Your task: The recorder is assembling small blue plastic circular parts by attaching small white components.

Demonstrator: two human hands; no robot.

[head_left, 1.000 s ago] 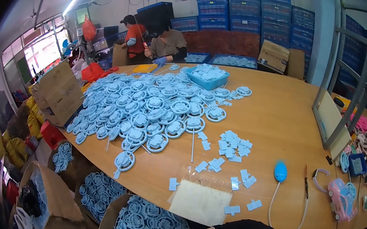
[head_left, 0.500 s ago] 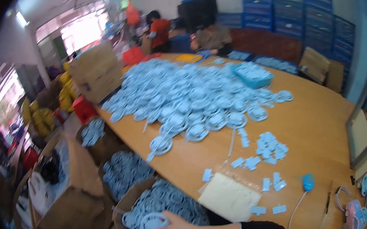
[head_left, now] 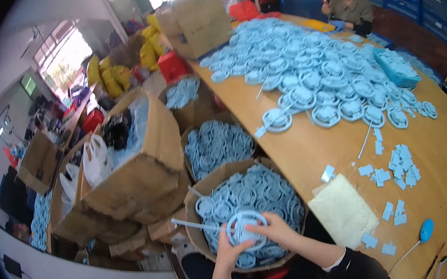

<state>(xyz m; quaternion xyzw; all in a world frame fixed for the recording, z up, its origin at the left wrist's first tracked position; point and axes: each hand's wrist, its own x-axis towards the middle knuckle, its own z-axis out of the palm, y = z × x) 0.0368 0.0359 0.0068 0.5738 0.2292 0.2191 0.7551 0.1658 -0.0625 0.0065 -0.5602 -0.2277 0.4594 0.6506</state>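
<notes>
A light blue round plastic piece (head_left: 242,222) with a ring-shaped rim and a long thin rod sticking out to the left is between my hands. My left hand (head_left: 227,254) grips its lower left edge, thumb against the front. From the right, my right hand (head_left: 280,233) holds it, fingers on the middle and rim. Just beneath is an open carton (head_left: 190,217) full of similar light blue pieces (head_left: 278,196). Beside it, on the wooden table (head_left: 310,161), lies a cream-coloured pad (head_left: 346,210).
A large heap of blue round pieces (head_left: 321,68) covers the far table, with a blue basket (head_left: 399,69) on it. Small flat blue pieces (head_left: 402,164) lie nearer. More cartons (head_left: 140,185) stand left. Two people (head_left: 351,7) are across the table.
My view has swung left and down, so the table sits further right and more of the floor shows. Both hands still hold the round piece, and my left hand is now more visible.
</notes>
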